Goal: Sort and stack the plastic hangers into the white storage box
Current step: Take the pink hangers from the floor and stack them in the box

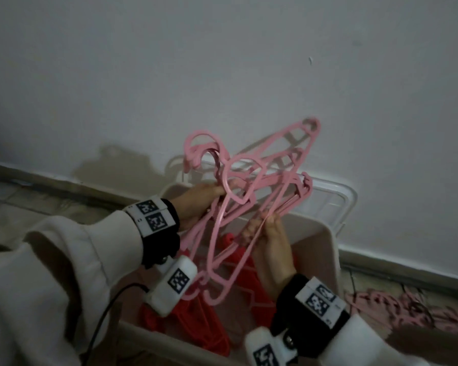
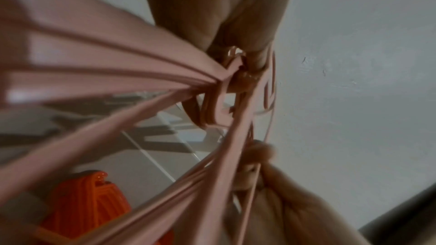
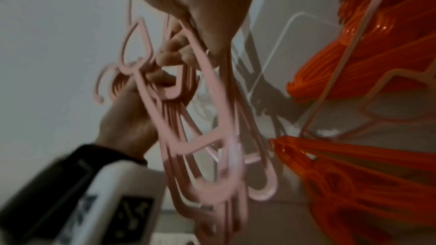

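I hold a tangled bunch of pink plastic hangers (image 1: 251,180) up over the white storage box (image 1: 318,249). My left hand (image 1: 208,198) grips the bunch just below the hooks. My right hand (image 1: 268,223) pinches the thin lower bars of one or more hangers. Red-orange hangers (image 1: 245,285) lie stacked inside the box under both hands. In the left wrist view the pink bars (image 2: 113,74) fan out from my curled fingers (image 2: 245,59), blurred. In the right wrist view the pink hangers (image 3: 212,137) hang between my right hand (image 3: 200,6) and my left hand (image 3: 132,115), with the orange stack (image 3: 368,62) beside them.
A clear plastic lid (image 1: 339,199) leans on the white wall behind the box. A loose heap of pink hangers (image 1: 397,309) lies on the floor to the right. A black cable (image 1: 103,313) runs from the left wrist camera.
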### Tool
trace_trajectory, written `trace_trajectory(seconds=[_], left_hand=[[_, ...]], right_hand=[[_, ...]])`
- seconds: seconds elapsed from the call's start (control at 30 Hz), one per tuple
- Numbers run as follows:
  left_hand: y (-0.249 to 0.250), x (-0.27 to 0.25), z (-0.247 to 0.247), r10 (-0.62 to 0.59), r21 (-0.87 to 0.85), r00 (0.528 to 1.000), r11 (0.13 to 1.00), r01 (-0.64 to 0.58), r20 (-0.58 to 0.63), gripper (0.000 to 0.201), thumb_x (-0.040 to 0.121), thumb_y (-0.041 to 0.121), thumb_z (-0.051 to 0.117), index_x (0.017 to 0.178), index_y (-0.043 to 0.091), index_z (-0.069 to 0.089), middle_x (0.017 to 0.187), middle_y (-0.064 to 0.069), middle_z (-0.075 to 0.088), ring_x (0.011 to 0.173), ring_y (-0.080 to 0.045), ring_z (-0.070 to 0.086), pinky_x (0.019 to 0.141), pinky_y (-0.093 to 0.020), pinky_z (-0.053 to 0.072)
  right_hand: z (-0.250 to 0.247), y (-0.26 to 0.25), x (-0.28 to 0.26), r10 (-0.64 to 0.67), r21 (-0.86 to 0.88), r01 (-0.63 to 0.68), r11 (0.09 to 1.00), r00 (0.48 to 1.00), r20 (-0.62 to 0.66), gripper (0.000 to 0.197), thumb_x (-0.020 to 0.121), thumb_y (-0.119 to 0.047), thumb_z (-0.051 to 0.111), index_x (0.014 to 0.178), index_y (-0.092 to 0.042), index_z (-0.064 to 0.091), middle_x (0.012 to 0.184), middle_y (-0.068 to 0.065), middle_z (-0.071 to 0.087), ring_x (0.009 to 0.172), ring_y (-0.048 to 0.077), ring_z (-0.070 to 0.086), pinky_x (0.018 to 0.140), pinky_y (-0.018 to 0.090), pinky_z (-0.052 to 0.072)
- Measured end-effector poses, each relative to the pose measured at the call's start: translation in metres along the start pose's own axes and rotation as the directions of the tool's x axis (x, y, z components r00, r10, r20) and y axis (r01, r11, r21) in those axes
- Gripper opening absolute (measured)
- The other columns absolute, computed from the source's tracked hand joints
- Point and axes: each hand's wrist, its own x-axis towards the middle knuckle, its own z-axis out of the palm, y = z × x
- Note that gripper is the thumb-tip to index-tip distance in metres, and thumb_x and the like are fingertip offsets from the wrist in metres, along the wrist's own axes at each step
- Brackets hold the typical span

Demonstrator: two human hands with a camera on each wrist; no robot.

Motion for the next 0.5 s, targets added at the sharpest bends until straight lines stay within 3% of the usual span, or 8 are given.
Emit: trace_trajectory(seconds=[0.1, 0.17, 0.2, 0.3, 0.37, 0.43, 0.5], left_hand=[[-0.001, -0.005, -0.007, -0.038, -0.094, 0.996, 0.994, 0.046, 0.086, 0.022, 0.090, 0.016, 0.046, 0.087, 0.003, 0.063, 0.088, -0.020, 0.052, 0.081, -0.031, 0.043, 0.071, -0.033, 0.037], [-0.002, -0.008, -0.010, -0.020, -0.124, 0.994, 0.992, 0.034, 0.110, 0.031, 0.089, 0.032, 0.051, 0.097, 0.004, 0.064, 0.098, -0.025, 0.052, 0.089, -0.034, 0.042, 0.075, -0.035, 0.038], [-0.003, -0.009, -0.011, -0.015, -0.134, 0.994, 0.991, 0.029, 0.109, 0.037, 0.087, 0.040, 0.052, 0.094, 0.007, 0.068, 0.099, -0.025, 0.055, 0.090, -0.033, 0.045, 0.077, -0.035, 0.041], [-0.004, -0.012, -0.015, 0.015, -0.115, 0.993, 0.993, -0.002, 0.113, 0.046, 0.080, 0.051, 0.044, 0.077, 0.018, 0.077, 0.084, -0.006, 0.072, 0.074, -0.018, 0.063, 0.070, -0.026, 0.052], [-0.005, -0.014, -0.018, 0.044, -0.108, 0.989, 0.994, -0.029, 0.140, 0.049, 0.080, 0.053, 0.042, 0.083, 0.017, 0.075, 0.086, -0.008, 0.072, 0.073, -0.020, 0.064, 0.070, -0.028, 0.053], [-0.004, -0.017, -0.019, 0.065, -0.092, 0.986, 0.994, -0.051, 0.153, 0.043, 0.081, 0.048, 0.046, 0.083, 0.011, 0.068, 0.082, -0.011, 0.067, 0.070, -0.021, 0.061, 0.068, -0.028, 0.052], [-0.002, -0.020, -0.016, 0.073, -0.009, 0.991, 0.997, -0.072, 0.113, 0.022, 0.083, 0.030, 0.057, 0.079, 0.010, 0.064, 0.071, -0.003, 0.066, 0.062, -0.015, 0.061, 0.062, -0.025, 0.052]], right_hand=[[-0.007, 0.018, -0.007, 0.039, -0.310, -0.037, 0.950, 0.999, 0.002, 0.021, 0.102, -0.017, 0.025, 0.090, -0.009, 0.040, 0.061, -0.002, 0.066, 0.060, 0.010, 0.062, 0.071, 0.032, 0.046], [-0.012, 0.019, -0.008, 0.109, -0.412, -0.083, 0.907, 0.993, 0.040, 0.017, 0.101, -0.016, 0.027, 0.092, -0.010, 0.041, 0.067, -0.002, 0.069, 0.061, 0.008, 0.063, 0.065, 0.027, 0.048], [-0.012, 0.017, -0.008, 0.162, -0.412, -0.125, 0.903, 0.985, 0.057, 0.014, 0.100, -0.014, 0.030, 0.094, -0.010, 0.042, 0.070, -0.001, 0.069, 0.060, 0.007, 0.063, 0.059, 0.024, 0.049], [-0.012, 0.011, -0.007, 0.321, -0.392, -0.276, 0.878, 0.945, 0.054, 0.010, 0.098, -0.005, 0.036, 0.097, -0.005, 0.047, 0.081, 0.008, 0.063, 0.055, 0.006, 0.065, 0.054, 0.019, 0.055], [-0.015, 0.009, -0.006, 0.381, -0.401, -0.345, 0.849, 0.925, 0.010, 0.011, 0.096, 0.001, 0.040, 0.094, -0.001, 0.051, 0.084, 0.014, 0.061, 0.051, 0.008, 0.065, 0.052, 0.018, 0.055], [-0.017, 0.005, -0.004, 0.431, -0.437, -0.393, 0.809, 0.902, -0.015, 0.013, 0.094, 0.003, 0.042, 0.087, -0.001, 0.052, 0.079, 0.015, 0.060, 0.048, 0.008, 0.064, 0.048, 0.016, 0.053], [-0.019, 0.002, -0.001, 0.462, -0.484, -0.401, 0.778, 0.887, 0.008, 0.014, 0.094, 0.003, 0.044, 0.085, -0.003, 0.052, 0.075, 0.012, 0.061, 0.047, 0.008, 0.065, 0.047, 0.015, 0.053]])
